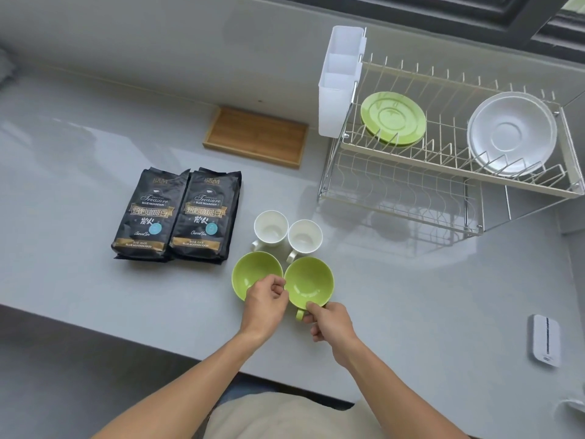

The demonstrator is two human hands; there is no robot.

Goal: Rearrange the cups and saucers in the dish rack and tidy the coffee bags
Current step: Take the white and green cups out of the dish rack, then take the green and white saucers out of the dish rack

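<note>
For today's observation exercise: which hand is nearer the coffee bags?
Left. The left hand rests over the left green cup, just right of the coffee bags; the right hand sits farther right.

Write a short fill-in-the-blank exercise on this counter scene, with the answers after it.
1. The right hand pinches the handle of a ____ cup.
2. The two coffee bags lie side by side, left of the ____ white cups.
3. The saucers stand on the rack's ____ tier.
4. The wooden tray holds ____.

Answers: green; two; upper; nothing
</note>
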